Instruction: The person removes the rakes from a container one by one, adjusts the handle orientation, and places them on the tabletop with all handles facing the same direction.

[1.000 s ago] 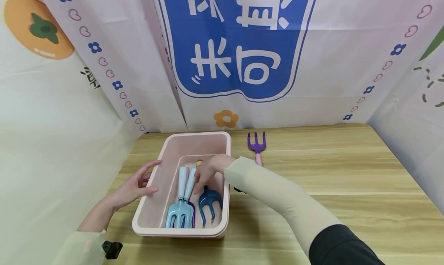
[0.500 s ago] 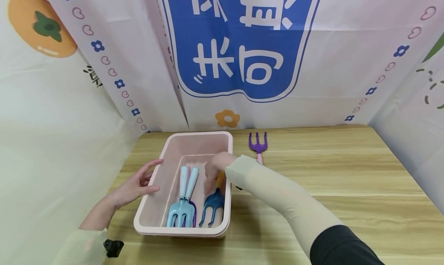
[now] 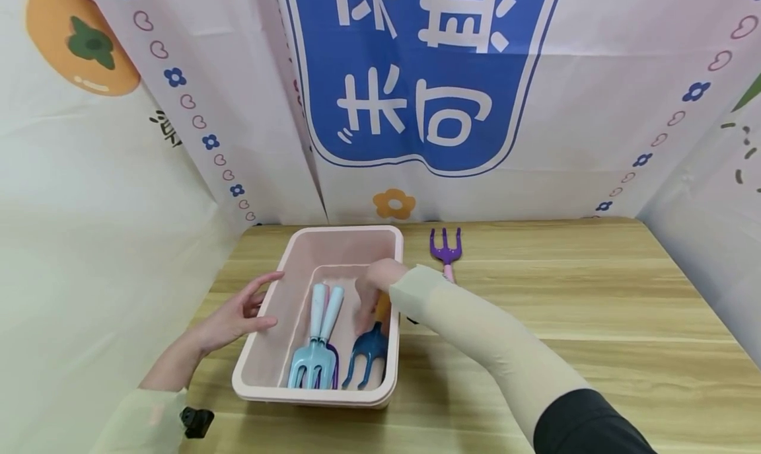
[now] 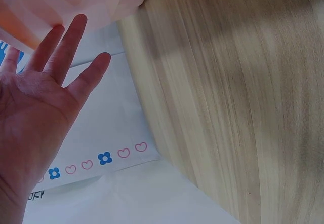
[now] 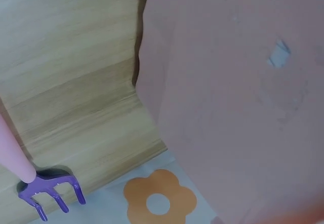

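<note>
A pale pink plastic bin (image 3: 261, 393) stands on the table. My left hand (image 3: 234, 318) touches its left side with spread fingers; in the left wrist view the fingers extend toward the bin wall (image 4: 109, 1). My right hand (image 3: 376, 283) reaches down inside, fingers pointing down beside the orange handle of a dark blue hand fork (image 3: 370, 348). That fork lies along the right wall, its handle top hidden under my hand. Light blue garden hand forks (image 3: 312, 361) lie overlapping on the left of the bin floor, partly covering a purple fork (image 3: 334, 365).
A purple hand fork (image 3: 446, 248) with a pink handle lies on the wooden table (image 3: 565, 295) right of the bin, near the back; my right forearm (image 3: 475, 328) hides its lower end. Printed cloth (image 3: 505, 196) hangs behind the table and at both sides.
Over the last second my right hand has shifted right, and the dark blue fork has moved with it to the bin's right wall. The left hand has stayed on the bin.
</note>
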`<state>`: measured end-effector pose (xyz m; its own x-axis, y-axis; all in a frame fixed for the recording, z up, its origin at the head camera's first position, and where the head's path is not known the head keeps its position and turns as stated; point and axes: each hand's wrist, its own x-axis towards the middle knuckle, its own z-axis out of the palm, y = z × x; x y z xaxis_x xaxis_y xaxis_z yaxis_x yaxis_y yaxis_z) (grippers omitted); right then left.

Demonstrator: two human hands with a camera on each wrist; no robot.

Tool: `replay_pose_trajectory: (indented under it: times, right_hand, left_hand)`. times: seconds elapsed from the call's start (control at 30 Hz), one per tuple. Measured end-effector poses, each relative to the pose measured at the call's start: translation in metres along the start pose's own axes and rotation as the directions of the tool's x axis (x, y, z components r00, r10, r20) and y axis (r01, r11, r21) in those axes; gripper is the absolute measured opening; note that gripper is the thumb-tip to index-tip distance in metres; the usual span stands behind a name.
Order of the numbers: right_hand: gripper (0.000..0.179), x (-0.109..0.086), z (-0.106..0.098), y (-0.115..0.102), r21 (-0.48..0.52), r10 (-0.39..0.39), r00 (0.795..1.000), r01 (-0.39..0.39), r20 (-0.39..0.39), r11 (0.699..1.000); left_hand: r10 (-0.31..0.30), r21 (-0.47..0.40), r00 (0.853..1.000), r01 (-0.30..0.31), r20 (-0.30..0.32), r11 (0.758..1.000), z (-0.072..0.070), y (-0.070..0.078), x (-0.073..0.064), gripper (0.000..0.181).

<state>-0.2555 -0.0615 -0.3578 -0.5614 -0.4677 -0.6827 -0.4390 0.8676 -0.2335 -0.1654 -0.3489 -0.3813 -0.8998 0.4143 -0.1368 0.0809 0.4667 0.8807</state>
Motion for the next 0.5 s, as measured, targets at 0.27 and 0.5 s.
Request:
replay_pose_trajectory:
  times: [0.27,0.5]
  right_hand:
    - [0.045,-0.007,-0.007,0.004,-0.014,0.023,0.995,-0.024,-0.1,1.0]
    - [0.049,-0.008,-0.012,0.004,-0.232,-0.097,0.992,0.076,-0.081,0.97]
  left_hand:
    - [0.004,-0.003,1.0,-0.004,0.0,1.0,0.0,0.001,0.0,0.078]
    - [-0.005,-0.002,1.0,0.005,0.002,1.0,0.001,0.001,-0.001,0.078]
